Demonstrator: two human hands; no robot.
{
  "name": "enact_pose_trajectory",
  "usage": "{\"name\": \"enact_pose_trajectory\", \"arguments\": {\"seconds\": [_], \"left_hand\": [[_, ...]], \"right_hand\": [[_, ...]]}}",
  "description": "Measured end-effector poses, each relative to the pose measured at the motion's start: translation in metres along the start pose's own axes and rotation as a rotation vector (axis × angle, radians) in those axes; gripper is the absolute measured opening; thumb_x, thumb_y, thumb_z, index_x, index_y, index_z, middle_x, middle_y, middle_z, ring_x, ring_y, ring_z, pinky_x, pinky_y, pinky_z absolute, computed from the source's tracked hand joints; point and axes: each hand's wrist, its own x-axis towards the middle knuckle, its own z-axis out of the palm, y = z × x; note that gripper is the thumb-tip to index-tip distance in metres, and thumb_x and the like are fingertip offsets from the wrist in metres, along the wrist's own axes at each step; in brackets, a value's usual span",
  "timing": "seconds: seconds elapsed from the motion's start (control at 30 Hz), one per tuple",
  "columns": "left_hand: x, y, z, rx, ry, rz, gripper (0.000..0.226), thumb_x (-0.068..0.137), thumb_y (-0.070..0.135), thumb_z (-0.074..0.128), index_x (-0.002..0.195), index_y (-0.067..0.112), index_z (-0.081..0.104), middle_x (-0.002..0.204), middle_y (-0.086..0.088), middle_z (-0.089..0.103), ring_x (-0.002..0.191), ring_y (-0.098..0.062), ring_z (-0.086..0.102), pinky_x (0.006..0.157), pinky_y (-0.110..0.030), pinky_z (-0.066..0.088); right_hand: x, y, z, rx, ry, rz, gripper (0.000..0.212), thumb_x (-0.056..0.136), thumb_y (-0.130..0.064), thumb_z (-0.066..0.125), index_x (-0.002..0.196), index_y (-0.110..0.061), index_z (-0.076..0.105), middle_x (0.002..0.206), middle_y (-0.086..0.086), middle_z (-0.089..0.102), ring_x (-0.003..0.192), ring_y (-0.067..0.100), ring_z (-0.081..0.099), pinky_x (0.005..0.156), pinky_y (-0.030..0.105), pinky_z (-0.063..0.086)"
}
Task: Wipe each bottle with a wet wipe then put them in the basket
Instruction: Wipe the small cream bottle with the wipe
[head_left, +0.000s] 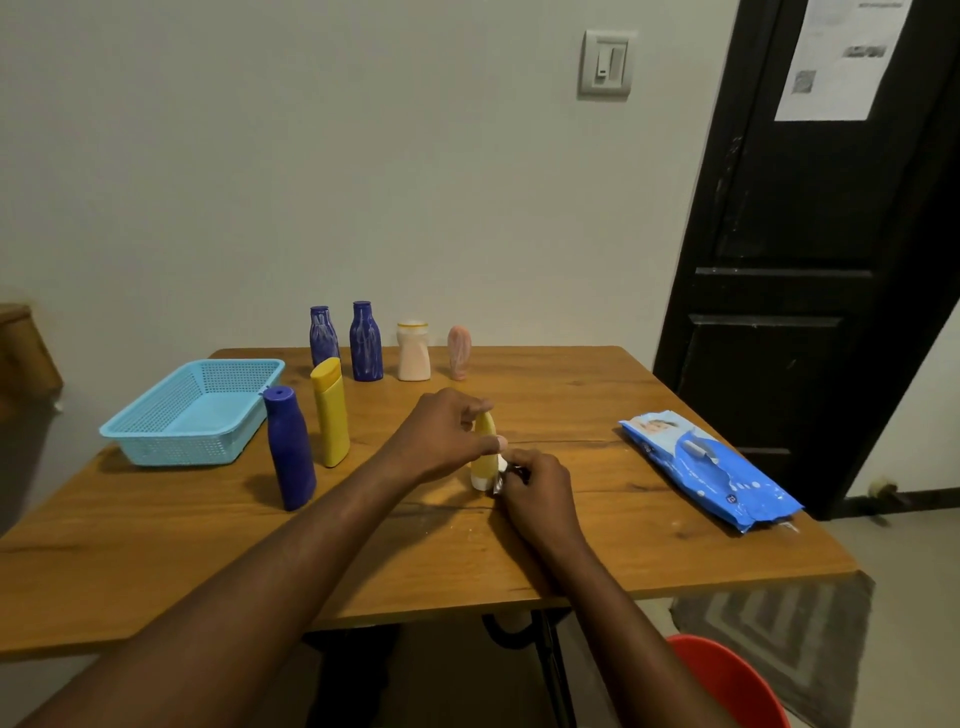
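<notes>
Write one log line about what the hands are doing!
left hand: grips small yellow plastic tube upright | right hand: pinches small dark item at tube's white base | light blue plastic basket: no bottles in

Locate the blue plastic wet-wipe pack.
Head view: the blue plastic wet-wipe pack lies flat on the right side of the wooden table, near its edge, right of the right hand.

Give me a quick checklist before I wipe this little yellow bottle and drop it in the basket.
1. Left hand holds little yellow bottle: ok.
2. Wet wipe in right hand: cannot tell; it pinches a small piece at the bottle's base.
3. Basket has room: ok.
4. Wipes pack on table: ok.
5. Way to basket: not ok; blue bottle and tall yellow bottle stand before it.
</notes>
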Motion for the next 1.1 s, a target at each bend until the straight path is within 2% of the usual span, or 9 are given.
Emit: {"name": "enact_pose_trajectory", "arguments": {"seconds": [0.1,0.23,0.33,0.47,0.57,0.63,0.73,0.93,1.1], "left_hand": [[-0.006,0.001,0.001,-0.029,0.055,-0.004,0.060,0.082,0.032,0.081,0.135,0.014,0.062,0.138,-0.005,0.062,0.119,-0.016,0.063,0.094,-0.025,0.051],[-0.008,0.001,-0.013,-0.016,0.050,0.002,0.053,0.078,0.033,0.084,0.125,0.016,0.069,0.128,-0.005,0.068,0.109,-0.015,0.065,0.084,-0.021,0.051],[-0.003,-0.001,-0.044,0.016,0.023,0.005,0.051,0.076,0.035,0.086,0.122,0.019,0.070,0.120,-0.003,0.070,0.101,-0.009,0.066,0.080,-0.020,0.052],[0.006,-0.007,-0.094,0.143,-0.117,0.001,0.047,0.075,0.034,0.087,0.117,0.020,0.071,0.111,0.005,0.071,0.098,-0.007,0.067,0.085,-0.027,0.058],[0.013,-0.018,-0.119,0.189,-0.177,-0.020,0.044,0.074,0.033,0.087,0.113,0.022,0.072,0.108,0.005,0.071,0.100,-0.011,0.068,0.088,-0.031,0.059],[0.017,-0.023,-0.129,0.222,-0.204,-0.028,0.043,0.075,0.031,0.087,0.113,0.020,0.072,0.109,0.004,0.072,0.100,-0.013,0.069,0.089,-0.031,0.059],[0.022,-0.029,-0.138,0.258,-0.248,-0.042,0.041,0.075,0.027,0.087,0.113,0.019,0.072,0.108,0.003,0.072,0.100,-0.013,0.069,0.089,-0.031,0.058],[0.036,-0.041,-0.140,0.337,-0.306,-0.055,0.039,0.075,0.021,0.087,0.111,0.020,0.071,0.113,0.004,0.070,0.103,-0.013,0.066,0.084,-0.024,0.057],[0.043,-0.050,-0.143,0.397,-0.357,-0.083,0.037,0.073,0.023,0.088,0.107,0.024,0.072,0.114,0.005,0.069,0.109,-0.014,0.065,0.092,-0.035,0.058]], "right_hand": [[-0.005,-0.003,0.002,0.002,0.020,0.001,0.028,0.096,-0.010,0.059,0.111,-0.023,0.077,0.098,-0.016,0.075,0.094,-0.002,0.068,0.083,0.023,0.057],[-0.010,-0.005,0.000,0.027,0.017,0.009,0.027,0.097,-0.013,0.059,0.109,-0.025,0.080,0.096,-0.015,0.077,0.092,-0.002,0.068,0.078,0.017,0.055],[-0.011,-0.001,0.000,0.041,0.022,0.057,0.024,0.098,-0.017,0.061,0.112,-0.023,0.079,0.103,-0.015,0.077,0.097,-0.002,0.069,0.086,0.025,0.058],[-0.011,-0.004,0.003,0.042,0.022,0.069,0.020,0.099,-0.024,0.064,0.112,-0.025,0.079,0.103,-0.017,0.077,0.098,-0.004,0.068,0.088,0.026,0.058],[-0.011,-0.012,0.011,0.079,-0.015,0.041,0.019,0.099,-0.026,0.064,0.110,-0.026,0.080,0.102,-0.018,0.077,0.097,-0.004,0.067,0.084,0.020,0.055],[-0.011,-0.020,0.020,0.104,-0.039,0.026,0.020,0.099,-0.022,0.064,0.111,-0.025,0.079,0.103,-0.017,0.077,0.098,-0.005,0.066,0.082,0.013,0.052],[-0.011,-0.030,0.040,0.145,-0.069,0.021,0.020,0.099,-0.017,0.064,0.110,-0.024,0.079,0.102,-0.015,0.077,0.096,-0.006,0.066,0.076,0.009,0.051],[-0.013,-0.043,0.058,0.226,-0.093,0.067,0.026,0.101,-0.014,0.060,0.095,-0.030,0.079,0.090,-0.016,0.076,0.086,-0.002,0.067,0.069,0.013,0.053],[-0.015,-0.040,0.057,0.214,-0.081,0.064,0.027,0.100,-0.010,0.059,0.097,-0.027,0.079,0.092,-0.010,0.077,0.088,0.006,0.070,0.073,0.021,0.056]]}}
